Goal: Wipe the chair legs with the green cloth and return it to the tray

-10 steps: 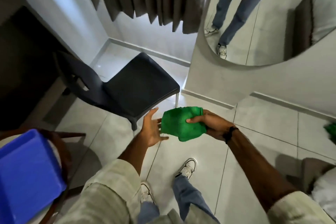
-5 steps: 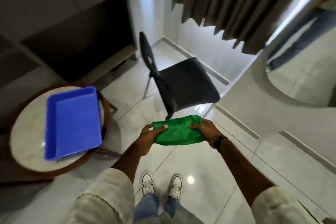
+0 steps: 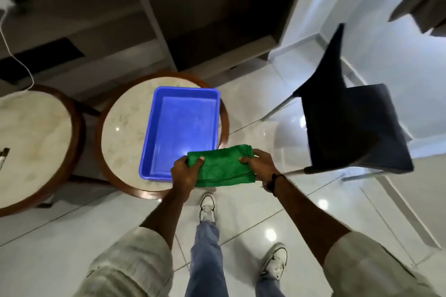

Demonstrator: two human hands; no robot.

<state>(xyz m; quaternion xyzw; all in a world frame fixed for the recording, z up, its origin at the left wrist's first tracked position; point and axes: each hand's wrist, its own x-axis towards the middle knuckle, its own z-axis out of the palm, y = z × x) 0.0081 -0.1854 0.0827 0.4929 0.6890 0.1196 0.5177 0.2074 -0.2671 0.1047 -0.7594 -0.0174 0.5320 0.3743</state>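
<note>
The folded green cloth (image 3: 223,166) is held flat between both hands, at the near right corner of the blue tray (image 3: 183,125). My left hand (image 3: 185,171) grips its left edge, thumb on top. My right hand (image 3: 260,164) grips its right edge. The tray holds nothing and sits on a round marble-topped table (image 3: 123,128). The black chair (image 3: 350,123) stands to the right on pale metal legs (image 3: 280,109), apart from both hands.
A second round marble table (image 3: 31,142) stands at the left, with a white cable (image 3: 14,55) hanging above it. Dark shelving (image 3: 193,19) runs along the back wall. Glossy white floor tiles (image 3: 313,212) lie under my feet.
The view has swung left from the chair to the table. Both hands carried the cloth to the tray's near right corner. One second ago only my right hand held it.
</note>
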